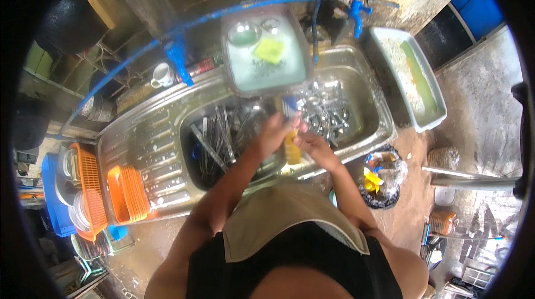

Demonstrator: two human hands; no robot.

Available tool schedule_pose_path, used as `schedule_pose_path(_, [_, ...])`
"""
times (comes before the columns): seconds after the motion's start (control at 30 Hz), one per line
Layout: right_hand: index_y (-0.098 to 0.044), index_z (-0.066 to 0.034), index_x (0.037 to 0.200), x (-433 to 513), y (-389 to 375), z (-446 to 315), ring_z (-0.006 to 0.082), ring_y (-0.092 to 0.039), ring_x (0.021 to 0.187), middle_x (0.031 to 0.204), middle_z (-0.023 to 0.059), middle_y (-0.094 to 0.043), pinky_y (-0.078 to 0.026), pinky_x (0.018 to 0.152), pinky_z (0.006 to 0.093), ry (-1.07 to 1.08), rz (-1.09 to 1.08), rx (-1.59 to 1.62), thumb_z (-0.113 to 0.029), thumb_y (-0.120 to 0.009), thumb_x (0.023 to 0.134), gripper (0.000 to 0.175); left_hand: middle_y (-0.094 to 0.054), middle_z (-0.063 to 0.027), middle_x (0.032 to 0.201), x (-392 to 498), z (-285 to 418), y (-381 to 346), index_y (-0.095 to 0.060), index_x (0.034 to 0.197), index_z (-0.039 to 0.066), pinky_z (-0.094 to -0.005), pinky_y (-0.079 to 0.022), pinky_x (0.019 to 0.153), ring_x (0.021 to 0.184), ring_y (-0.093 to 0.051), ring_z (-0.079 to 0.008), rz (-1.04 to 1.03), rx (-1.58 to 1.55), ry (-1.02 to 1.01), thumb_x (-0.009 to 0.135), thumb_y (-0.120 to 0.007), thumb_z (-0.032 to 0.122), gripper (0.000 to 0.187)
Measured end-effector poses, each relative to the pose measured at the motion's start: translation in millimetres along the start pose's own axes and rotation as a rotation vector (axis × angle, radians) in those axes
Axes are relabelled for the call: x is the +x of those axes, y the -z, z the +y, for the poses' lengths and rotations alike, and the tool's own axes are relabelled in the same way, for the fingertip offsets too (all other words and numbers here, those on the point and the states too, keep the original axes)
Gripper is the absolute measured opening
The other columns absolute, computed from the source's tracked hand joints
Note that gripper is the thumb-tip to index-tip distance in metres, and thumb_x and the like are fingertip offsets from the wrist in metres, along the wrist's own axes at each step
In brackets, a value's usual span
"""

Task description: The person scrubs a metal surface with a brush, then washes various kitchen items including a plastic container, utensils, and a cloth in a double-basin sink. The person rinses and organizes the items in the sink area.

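Both my hands meet over the divider of a stainless steel double sink (142,132). My left hand (272,134) grips a yellow-and-blue packet (293,150), blurred by motion and held lengthwise away from me. My right hand (317,147) has its fingers on the packet's right side. Below my left arm, the left basin holds long metal utensils (213,144). Many metal spoons (324,111) lie in the right basin. Beyond my hands, a basin of soapy water (267,77) straddles the sink's back, with a yellow sponge (271,50) and a metal bowl (244,33) inside.
Blue faucets (179,60) (356,17) stand behind the sink, joined by a blue pipe (234,6). Stacked orange trays (129,194) sit on the drainboard beside an orange dish basket (90,194). At right are a white tub (434,90) and a black trash bag (393,190). A mug (163,75) stands at back left.
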State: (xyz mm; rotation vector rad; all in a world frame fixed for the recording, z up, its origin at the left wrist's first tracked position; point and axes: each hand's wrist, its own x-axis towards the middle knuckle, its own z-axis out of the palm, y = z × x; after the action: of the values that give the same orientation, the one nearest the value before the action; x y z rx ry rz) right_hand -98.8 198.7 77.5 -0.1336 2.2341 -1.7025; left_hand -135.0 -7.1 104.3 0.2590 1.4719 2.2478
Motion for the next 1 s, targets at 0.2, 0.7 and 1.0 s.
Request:
schedule_pose_path(0.2, [-0.053,0.0079,0.141,1.1,77.5,14.4,0.0074,-0.056,0.079,0.095,0.0024,-0.066,-0.047,0.071,0.0235,0.026,0.45,0.051,0.003,-0.058,0.093,0.048,-0.065,-0.0145,0.115,-15.0,-8.8,-2.2,-0.049,0.133,-0.001,-0.0372,-0.056,0.091,0.104,-0.069,-0.0249,0.09,-0.062,0.08,0.103,-0.062,0.02,0.039])
schedule_pose_path(0.7, [-0.04,0.0081,0.148,126.5,139.5,-221.7,0.042,-0.037,0.144,0.153,0.0301,-0.041,-0.028,0.12,0.0444,0.721,0.914,-0.344,-0.024,-0.059,0.101,0.06,-0.068,-0.0151,0.116,-2.5,86.5,-20.9,-0.046,0.137,0.002,-0.0393,-0.058,0.09,0.104,-0.071,-0.0253,0.029,0.213,-0.173,0.103,-0.061,0.021,0.041])
schedule_pose_path(1.0, [-0.037,0.0071,0.147,114.0,102.0,-195.9,0.0447,-0.04,0.139,0.148,0.0308,-0.042,-0.029,0.119,0.0477,0.789,0.757,-0.257,-0.014,-0.065,0.094,0.064,-0.064,-0.0144,0.098,152.0,456.5,-20.4,-0.052,0.118,0.0,-0.0445,-0.059,0.058,0.074,-0.071,-0.0281,0.495,0.329,-0.543,0.103,-0.06,0.029,0.033])
